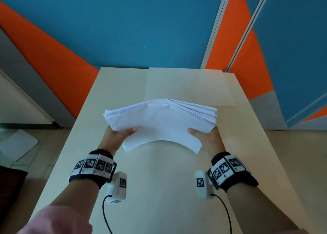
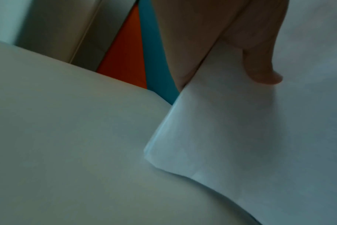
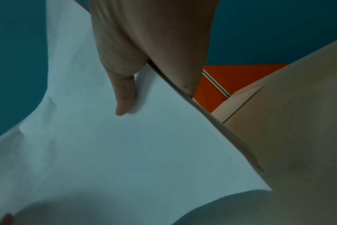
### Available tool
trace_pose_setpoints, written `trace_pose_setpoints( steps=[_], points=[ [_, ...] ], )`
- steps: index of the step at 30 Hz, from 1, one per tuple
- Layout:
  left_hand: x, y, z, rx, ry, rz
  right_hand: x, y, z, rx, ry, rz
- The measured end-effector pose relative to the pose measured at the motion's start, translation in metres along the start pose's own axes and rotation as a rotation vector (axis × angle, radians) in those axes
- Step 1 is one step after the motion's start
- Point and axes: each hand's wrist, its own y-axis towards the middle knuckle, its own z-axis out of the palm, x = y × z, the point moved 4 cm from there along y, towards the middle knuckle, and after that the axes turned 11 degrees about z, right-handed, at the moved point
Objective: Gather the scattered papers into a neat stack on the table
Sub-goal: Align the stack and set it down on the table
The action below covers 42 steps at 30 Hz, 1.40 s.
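Fingers of both hands pinch one stack of white papers (image 1: 159, 120), thumbs on top and the other fingers hidden beneath. The left hand (image 1: 117, 136) grips the stack's left near corner, its thumb (image 2: 260, 64) lying flat on the top sheet. The right hand (image 1: 206, 136) grips the right near corner, thumb (image 3: 123, 97) pressed down the same way. Between the two thumbs the stack arches upward and its near edge curves in a bow above the table (image 1: 159, 189). Beyond the fingertips the far sheets fan out slightly, their right-hand edges not flush.

Past the stack, farther from the fingers, a pale folder (image 1: 187, 85) lies flat at the table's far edge, against the blue and orange wall (image 1: 123, 30). Bare tabletop stretches from the wrists toward the person. Outward of the left hand, off the table, a loose sheet (image 1: 16, 143) lies on the floor.

The left wrist view shows the stack's near corner drooping to the tabletop or just above it; which, I cannot tell. The right wrist view shows the layered sheet edges under the palm and a corner of the folder beyond.
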Motion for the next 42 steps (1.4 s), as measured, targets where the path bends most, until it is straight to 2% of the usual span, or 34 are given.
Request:
trace_pose_setpoints(
  steps=[2,4,7,10,13,16,17,19,21,23,25,27,29,32,34,38,40,42],
  points=[
    [0.004,0.000,0.004,0.001,0.059,-0.025,-0.007,0.001,0.000,0.017,-0.026,0.037],
    [0.004,0.000,0.006,-0.053,0.079,-0.046,-0.011,-0.002,0.000,0.040,-0.094,0.055],
    [0.001,0.000,0.004,-0.163,0.019,-0.077,-0.009,-0.003,-0.008,0.074,-0.206,0.131],
    [-0.007,-0.005,0.002,-0.202,-0.086,-0.092,-0.003,0.000,-0.019,0.029,-0.195,0.107],
    [-0.010,-0.009,-0.001,-0.235,-0.192,-0.103,-0.010,0.012,-0.032,0.044,0.035,0.082],
    [-0.009,-0.016,0.010,-0.218,-0.273,-0.144,0.010,0.002,-0.017,0.159,0.451,0.121],
    [-0.009,-0.019,0.018,-0.207,-0.297,-0.160,0.019,-0.006,-0.007,0.201,0.507,0.100],
    [-0.007,-0.025,0.035,-0.206,-0.392,-0.210,0.031,-0.017,0.010,0.246,0.471,0.075],
    [0.002,-0.026,0.038,-0.200,-0.458,-0.210,0.045,-0.026,0.020,0.150,0.369,-0.016],
    [0.014,-0.024,0.026,-0.225,-0.359,-0.221,0.060,-0.030,0.020,0.107,0.299,-0.120],
    [0.017,-0.018,0.006,-0.275,-0.158,-0.217,0.069,-0.032,0.017,0.105,0.191,-0.142],
    [0.002,-0.009,-0.003,-0.213,-0.019,-0.120,0.074,-0.032,0.013,0.122,0.077,-0.158],
    [-0.017,0.006,-0.002,-0.063,0.008,-0.021,0.073,-0.030,0.013,0.139,0.015,-0.183],
    [-0.042,0.018,0.011,0.102,-0.006,0.010,0.071,-0.030,0.016,0.137,-0.036,-0.170],
    [-0.057,0.021,0.021,0.085,-0.019,0.059,0.072,-0.028,0.015,0.099,-0.018,-0.165],
    [-0.075,0.019,0.030,0.035,-0.040,0.183,0.084,-0.028,0.007,0.030,0.041,-0.259],
    [-0.072,0.017,0.033,0.043,-0.021,0.185,0.083,-0.026,0.004,0.026,0.059,-0.264],
    [-0.060,0.013,0.037,0.058,0.014,0.141,0.074,-0.022,0.004,0.015,0.075,-0.199]
  ],
)
